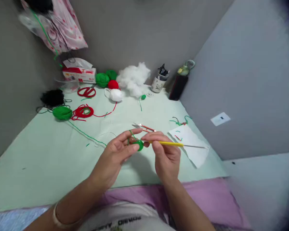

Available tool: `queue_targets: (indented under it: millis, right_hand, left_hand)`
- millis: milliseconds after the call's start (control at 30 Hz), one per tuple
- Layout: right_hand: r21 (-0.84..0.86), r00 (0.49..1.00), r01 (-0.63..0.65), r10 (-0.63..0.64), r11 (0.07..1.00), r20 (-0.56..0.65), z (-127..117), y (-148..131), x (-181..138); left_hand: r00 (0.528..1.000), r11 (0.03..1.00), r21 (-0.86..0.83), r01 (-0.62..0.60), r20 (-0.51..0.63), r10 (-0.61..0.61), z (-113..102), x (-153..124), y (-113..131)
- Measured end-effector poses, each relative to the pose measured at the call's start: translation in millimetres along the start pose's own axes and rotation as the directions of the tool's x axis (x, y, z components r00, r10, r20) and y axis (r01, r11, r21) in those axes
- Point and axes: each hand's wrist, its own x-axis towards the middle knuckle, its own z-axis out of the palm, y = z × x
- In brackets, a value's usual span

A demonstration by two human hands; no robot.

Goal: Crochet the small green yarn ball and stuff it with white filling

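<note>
One hand (117, 152), the left, pinches a small, rounded green yarn piece (140, 145) above the pale green surface (62, 152) while the right hand (168, 158) grips a slim yellow-handled metal hook (170, 143) beside it, orange-handled steel snips (147, 127) just beyond.

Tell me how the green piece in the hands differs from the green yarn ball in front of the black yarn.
The green piece is small, while the green yarn ball is clearly bigger. The green piece is held in the left hand, partly covered by fingers; the green yarn ball lies on the table, untouched. Both are green.
</note>
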Motion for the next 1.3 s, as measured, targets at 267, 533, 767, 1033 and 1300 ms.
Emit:
queue_targets:
  millis: [267, 533, 767, 1033, 1300]
  right_hand:
    - [-0.492, 0.912, 0.408, -0.363, 0.769, 0.188, 0, -1, -10]
    - [0.005, 0.998, 0.019, -0.019, 1.000, -0.062, 0, 1, -1]
    - [0.191, 0.983, -0.176, 0.184, 0.966, -0.023, -2, 5, -3]
    - [0.255, 0.967, -0.253, 0.249, 0.933, 0.051, -8, 0, 0]
    - [-0.271, 0.983, 0.173, -0.147, 0.947, 0.114, -4, -8, -9]
  left_hand:
    - [0.999, 0.992, -0.125, 0.012, -0.045, -0.018, 1, 5, -2]
    - [0.996, 0.996, -0.073, -0.054, -0.068, 0.049, -1, 4, 0]
    - [0.992, 0.988, 0.095, -0.120, -0.038, 0.124, 1, 0, -1]
    - [0.989, 0.985, 0.129, -0.115, -0.079, 0.126, -3, -1, 0]
    - [0.941, 0.906, 0.344, -0.247, -0.137, 0.309, -2, -2, -6]
